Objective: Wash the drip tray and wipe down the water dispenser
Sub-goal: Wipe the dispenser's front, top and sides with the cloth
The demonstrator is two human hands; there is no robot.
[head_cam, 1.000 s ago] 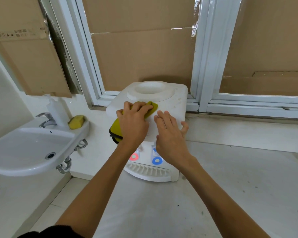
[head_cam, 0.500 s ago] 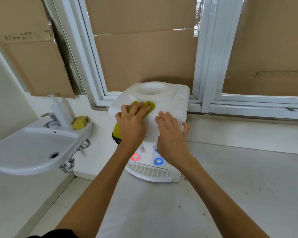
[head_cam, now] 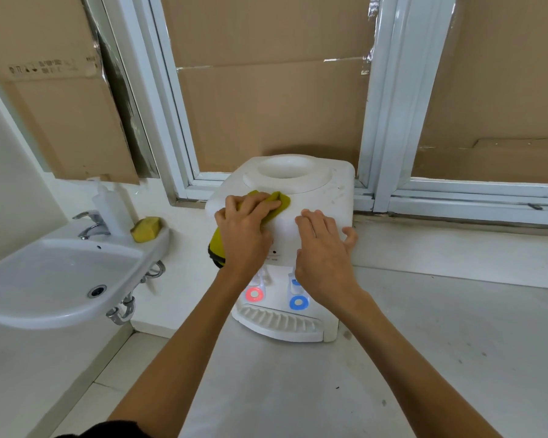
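Water dispenser (head_cam: 314,197) sits on the worktop (head_cam: 424,343) by the window, looks like light, slick plastic, so the right hand (head_cam: 325,248) lies flat steadying its front edge while the left hand (head_cam: 244,229) presses a floppy yellow cloth (head_cam: 280,202) on top, fingers curled over it.

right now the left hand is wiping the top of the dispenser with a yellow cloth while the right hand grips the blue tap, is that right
Not quite. The head view shows the right hand lying flat on the front top edge of the water dispenser, above the blue tap, not gripping it. The rest holds: the left hand presses the yellow cloth on the dispenser's top.
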